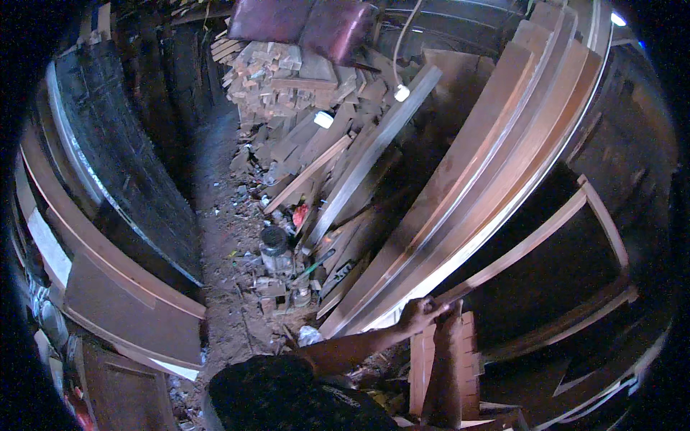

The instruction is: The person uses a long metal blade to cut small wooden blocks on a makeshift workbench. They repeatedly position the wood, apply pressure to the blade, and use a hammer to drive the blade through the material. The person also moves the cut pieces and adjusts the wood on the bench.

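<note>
Both hands, left hand [419, 313] and right hand [451, 316], are closing around a thin wooden strip [525, 244] by the leaning planks [474, 187]. Next, I think, they are needing a firm grip to lift it free

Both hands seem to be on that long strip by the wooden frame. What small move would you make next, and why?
Probably lift the strip's near end slightly. Both hands, left and right, meet at that end, just above a slatted panel, while the rest runs up along the leaning planks. Their grip is too dim to tell.

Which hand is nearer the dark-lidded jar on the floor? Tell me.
Left. The left hand is at the end of the wooden strip, right of the jar; the right hand is beside it, farther right.
</note>
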`<state>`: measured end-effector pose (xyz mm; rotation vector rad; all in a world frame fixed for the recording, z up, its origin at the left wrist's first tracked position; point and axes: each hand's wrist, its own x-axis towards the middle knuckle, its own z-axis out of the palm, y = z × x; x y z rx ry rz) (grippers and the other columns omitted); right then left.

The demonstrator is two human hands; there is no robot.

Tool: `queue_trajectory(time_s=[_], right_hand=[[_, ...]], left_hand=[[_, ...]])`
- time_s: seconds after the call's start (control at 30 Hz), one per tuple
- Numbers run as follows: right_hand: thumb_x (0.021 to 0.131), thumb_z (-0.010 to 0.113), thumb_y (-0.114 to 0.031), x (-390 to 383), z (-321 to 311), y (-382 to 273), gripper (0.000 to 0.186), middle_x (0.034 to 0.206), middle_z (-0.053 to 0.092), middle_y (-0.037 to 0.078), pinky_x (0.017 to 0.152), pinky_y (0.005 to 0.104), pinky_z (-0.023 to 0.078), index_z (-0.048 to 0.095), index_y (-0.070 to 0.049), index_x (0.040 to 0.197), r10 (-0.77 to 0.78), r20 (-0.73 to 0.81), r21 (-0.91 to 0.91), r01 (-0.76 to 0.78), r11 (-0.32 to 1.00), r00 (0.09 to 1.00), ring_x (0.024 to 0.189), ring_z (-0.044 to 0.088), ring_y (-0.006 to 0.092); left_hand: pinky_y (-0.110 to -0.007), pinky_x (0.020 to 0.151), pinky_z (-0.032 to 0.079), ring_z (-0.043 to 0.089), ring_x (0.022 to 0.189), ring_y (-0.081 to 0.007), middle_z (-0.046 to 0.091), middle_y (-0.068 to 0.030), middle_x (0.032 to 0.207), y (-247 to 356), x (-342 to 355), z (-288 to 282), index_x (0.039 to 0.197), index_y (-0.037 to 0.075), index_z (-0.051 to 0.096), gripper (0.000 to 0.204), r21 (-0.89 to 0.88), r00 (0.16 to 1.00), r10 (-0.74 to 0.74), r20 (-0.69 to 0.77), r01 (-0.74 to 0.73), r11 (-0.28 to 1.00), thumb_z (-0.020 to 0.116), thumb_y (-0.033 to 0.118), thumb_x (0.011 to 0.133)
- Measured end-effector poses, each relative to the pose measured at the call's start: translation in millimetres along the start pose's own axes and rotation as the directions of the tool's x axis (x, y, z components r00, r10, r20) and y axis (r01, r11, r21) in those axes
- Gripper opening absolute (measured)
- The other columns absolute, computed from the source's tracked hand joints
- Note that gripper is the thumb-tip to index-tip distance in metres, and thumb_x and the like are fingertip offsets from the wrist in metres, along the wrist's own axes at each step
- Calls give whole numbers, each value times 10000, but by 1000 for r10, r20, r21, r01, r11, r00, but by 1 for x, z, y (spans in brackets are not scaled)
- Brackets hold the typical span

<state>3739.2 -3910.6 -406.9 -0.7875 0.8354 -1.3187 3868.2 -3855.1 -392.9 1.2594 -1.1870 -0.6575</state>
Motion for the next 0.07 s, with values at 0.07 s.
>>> queue_trajectory(time_s=[0.07], right_hand=[[1016, 507, -578, -30, 29, 8, 475, 848, 587, 50, 731, 357, 511, 573, -110, 969, -56, 151, 110, 39, 993, 987, 782, 591, 195]], left_hand=[[-376, 685, 530, 666, 782, -200, 724, -101, 894, -7, -35, -2, 1021, 60, 729, 288, -20, 998, -36, 58, 37, 999, 758, 329, 921]])
